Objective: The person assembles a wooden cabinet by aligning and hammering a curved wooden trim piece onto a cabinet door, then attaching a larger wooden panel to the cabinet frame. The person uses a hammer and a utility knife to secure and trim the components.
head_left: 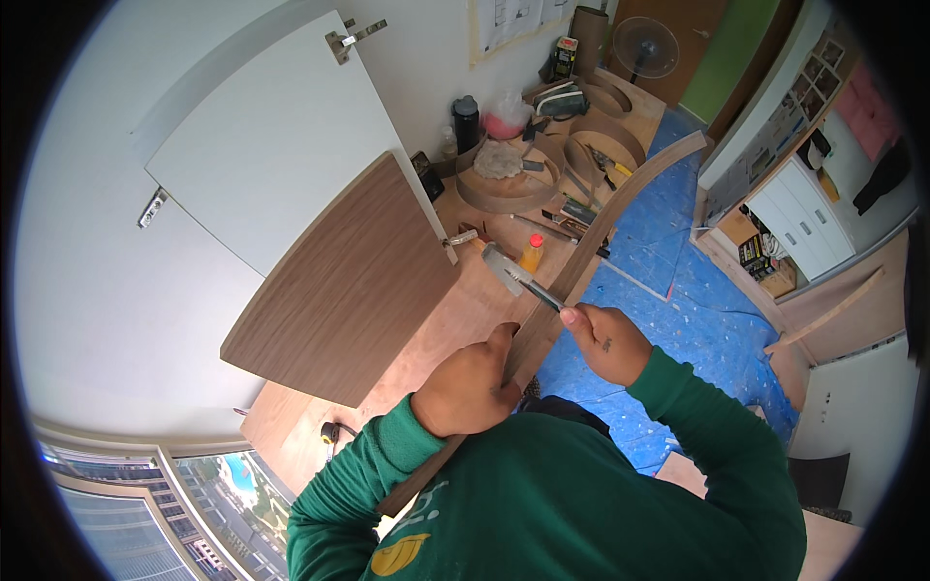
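Observation:
A long wood-grain strip [593, 242] runs slantwise from beside my left sleeve to the far right, its far end curving. My left hand [470, 382] is closed around its near part, thumb along the edge. In my right hand [610, 344] is a hammer [506, 271] with a silver head and a dark handle, held over the strip. The fingers curl round the handle's end. Just beyond the hammer head stands a yellow bottle [532, 254] with a red cap. To the left, a wood-grain panel [339, 286] with a curved edge stands against a white door [281, 136].
Coiled wood-grain strips [511, 205], hand tools and a dark bottle [466, 121] crowd the bench's far end. A tape measure [330, 432] lies at the near left. Blue sheeting [644, 300] covers the floor at right. A fan [646, 48] stands far back.

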{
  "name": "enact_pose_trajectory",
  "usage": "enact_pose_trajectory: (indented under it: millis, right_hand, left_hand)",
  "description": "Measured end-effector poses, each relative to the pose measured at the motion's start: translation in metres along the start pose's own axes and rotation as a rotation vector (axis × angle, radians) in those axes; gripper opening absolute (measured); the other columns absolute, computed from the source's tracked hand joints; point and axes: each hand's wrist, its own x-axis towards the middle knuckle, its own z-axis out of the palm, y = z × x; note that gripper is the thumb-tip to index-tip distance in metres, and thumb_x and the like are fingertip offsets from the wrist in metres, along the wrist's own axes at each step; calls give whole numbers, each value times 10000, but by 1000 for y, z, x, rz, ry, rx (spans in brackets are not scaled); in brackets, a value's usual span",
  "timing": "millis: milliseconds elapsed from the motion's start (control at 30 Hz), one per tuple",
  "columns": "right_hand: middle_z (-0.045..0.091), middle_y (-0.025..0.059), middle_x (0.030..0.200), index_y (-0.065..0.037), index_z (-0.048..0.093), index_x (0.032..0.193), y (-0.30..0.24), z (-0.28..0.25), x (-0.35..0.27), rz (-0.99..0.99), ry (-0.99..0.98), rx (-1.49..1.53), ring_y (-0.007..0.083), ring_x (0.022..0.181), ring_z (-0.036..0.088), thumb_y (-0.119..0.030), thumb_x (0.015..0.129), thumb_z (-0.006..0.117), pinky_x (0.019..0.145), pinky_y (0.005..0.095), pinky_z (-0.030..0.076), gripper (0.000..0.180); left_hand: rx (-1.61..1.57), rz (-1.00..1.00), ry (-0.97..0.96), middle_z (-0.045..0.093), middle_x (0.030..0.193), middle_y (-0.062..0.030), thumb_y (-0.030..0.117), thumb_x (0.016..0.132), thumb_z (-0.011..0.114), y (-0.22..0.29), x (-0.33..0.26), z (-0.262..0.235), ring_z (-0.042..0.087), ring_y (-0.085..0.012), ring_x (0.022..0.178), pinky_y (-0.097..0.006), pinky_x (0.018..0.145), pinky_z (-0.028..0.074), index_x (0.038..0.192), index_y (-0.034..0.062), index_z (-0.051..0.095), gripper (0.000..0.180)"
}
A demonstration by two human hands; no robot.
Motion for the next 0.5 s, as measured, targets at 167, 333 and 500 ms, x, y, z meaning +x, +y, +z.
enact_pose_trajectory:
  millis: [167,333,500]
  right_hand:
    - [538,202,658,26,599,834,25,-33,36,114,143,-110,346,621,535,-496,1103,412,647,460,456,617]
    - [504,69,701,0,582,810,50,-68,68,298,300,72,209,662,489,-567,1080,430,647,389,455,646]
    - [539,-21,751,-50,612,904,49,-69,62,121,419,276,78,636,462,-345,1029,639,588,267,407,321]
  left_hand:
    - [-22,-6,-6,658,769,-305,104,824,656,1,-2,0,680,-471,759,-514,713,538,1414,-71,398,668]
    - [1,-3,-14,665,772,-303,115,823,669,7,-4,1,688,-474,771,-509,714,551,1419,-85,400,685]
    - [5,2,-15,675,807,-307,130,830,677,9,-6,3,691,-481,801,-519,728,555,1433,-81,394,699]
